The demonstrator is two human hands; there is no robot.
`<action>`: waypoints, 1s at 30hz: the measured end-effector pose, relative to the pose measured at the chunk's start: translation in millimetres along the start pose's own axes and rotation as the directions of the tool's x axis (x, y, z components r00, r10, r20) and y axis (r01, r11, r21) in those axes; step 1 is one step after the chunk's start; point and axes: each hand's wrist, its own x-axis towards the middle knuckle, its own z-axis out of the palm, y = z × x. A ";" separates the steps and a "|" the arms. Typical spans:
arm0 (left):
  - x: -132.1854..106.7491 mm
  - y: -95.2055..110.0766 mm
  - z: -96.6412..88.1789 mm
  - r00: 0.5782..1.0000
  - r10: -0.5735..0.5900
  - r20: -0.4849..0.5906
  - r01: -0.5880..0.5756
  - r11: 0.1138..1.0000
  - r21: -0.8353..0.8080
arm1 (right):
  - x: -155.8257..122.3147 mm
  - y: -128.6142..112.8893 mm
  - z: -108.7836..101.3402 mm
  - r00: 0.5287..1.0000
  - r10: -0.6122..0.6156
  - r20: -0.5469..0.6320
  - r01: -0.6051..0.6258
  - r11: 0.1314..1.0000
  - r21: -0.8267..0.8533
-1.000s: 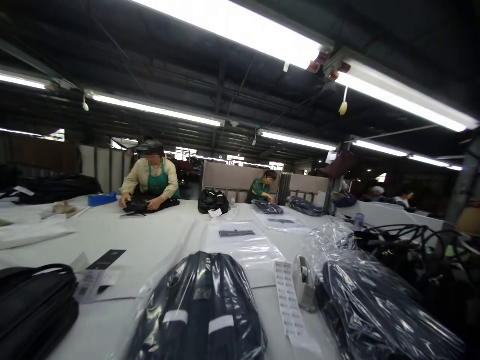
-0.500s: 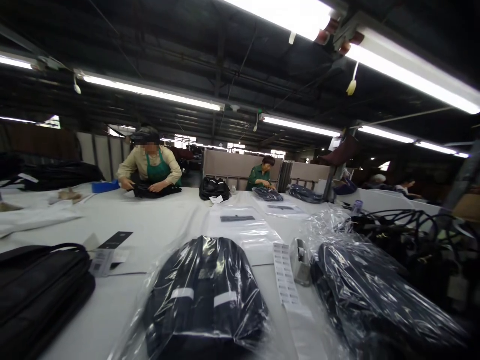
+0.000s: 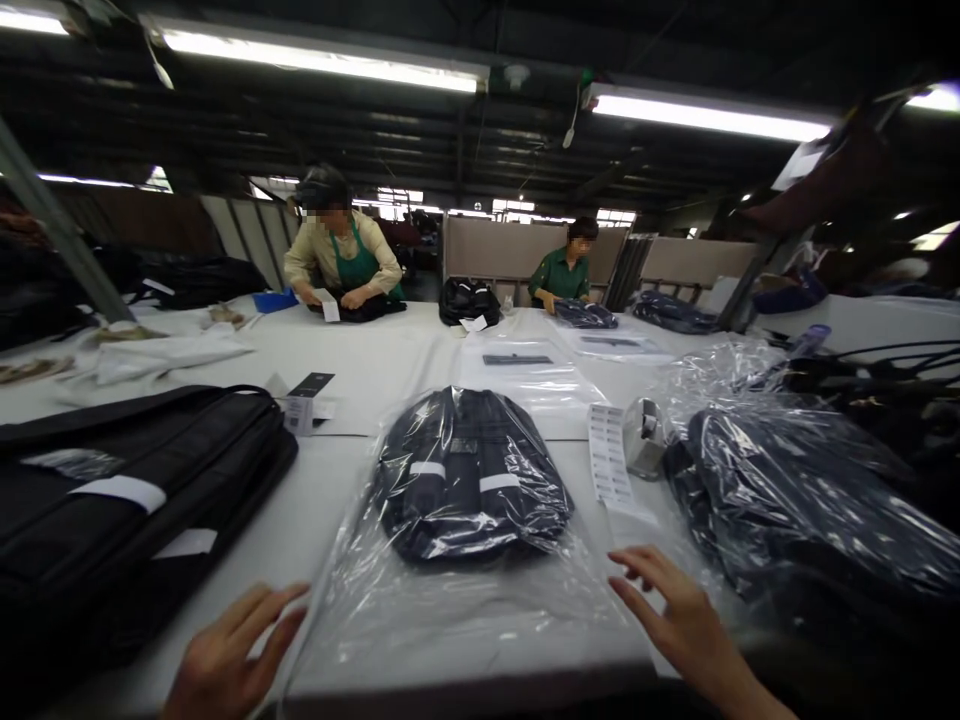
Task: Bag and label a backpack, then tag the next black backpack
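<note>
A black backpack (image 3: 465, 480) lies in a clear plastic bag (image 3: 480, 625) on the table before me, its two straps crossed by white bands. My left hand (image 3: 232, 650) is at the bag's lower left side, thumb and fingers apart, with nothing visible in it. On the opposite side, my right hand (image 3: 675, 610) hovers near the bag's right edge, fingers spread and holding nothing. Whether either hand touches the plastic, I cannot tell.
Black bags (image 3: 150, 500) are stacked at left by a black hang tag (image 3: 310, 386). To the right are a label sheet (image 3: 609, 455), a tape dispenser (image 3: 645, 438) and plastic-wrapped bags (image 3: 810, 500). Two co-workers (image 3: 352, 250) handle bags across the table.
The view has tilted down, so the table things sit higher in the picture. Both my hands have come into view beside the bagged backpack.
</note>
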 end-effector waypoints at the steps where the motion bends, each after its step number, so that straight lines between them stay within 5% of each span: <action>1: 26.0 2.8 4.4 0.996 0.065 0.054 -0.061 0.996 -0.069 | 17.7 -15.6 -0.4 0.997 -0.070 0.044 0.068 0.997 0.047; 3: 79.5 15.2 19.1 0.938 0.275 0.209 -0.238 0.953 -0.187 | 51.4 -41.7 6.4 0.964 -0.222 0.144 0.205 0.971 0.121; 6: 140.0 38.1 51.3 0.785 0.500 0.367 -0.440 0.866 -0.237 | 88.5 -59.5 29.3 0.866 -0.396 0.305 0.370 0.918 0.141; 10: 160.2 47.2 99.1 0.576 0.625 0.527 -0.593 0.763 -0.256 | 107.5 -46.7 67.9 0.712 -0.492 0.501 0.545 0.837 0.048; 12: 152.4 43.0 119.9 0.517 0.657 0.549 -0.625 0.728 -0.283 | 106.6 -32.3 86.1 0.644 -0.519 0.562 0.616 0.787 0.020; 15: 136.3 35.8 142.4 0.501 0.701 0.507 -0.667 0.686 -0.289 | 98.5 -10.6 106.9 0.586 -0.555 0.591 0.668 0.743 0.036; 19: 120.0 27.1 154.0 0.490 0.752 0.441 -0.700 0.641 -0.316 | 89.5 7.3 119.9 0.581 -0.638 0.506 0.720 0.693 0.046; 27: 82.0 4.7 143.5 0.442 0.828 0.344 -0.793 0.540 -0.283 | 90.1 13.7 123.1 0.556 -0.711 0.429 0.761 0.644 0.081; 30: 74.0 10.1 135.9 0.490 0.756 0.433 -0.733 0.627 -0.265 | 91.0 14.9 123.1 0.531 -0.727 0.435 0.780 0.620 0.082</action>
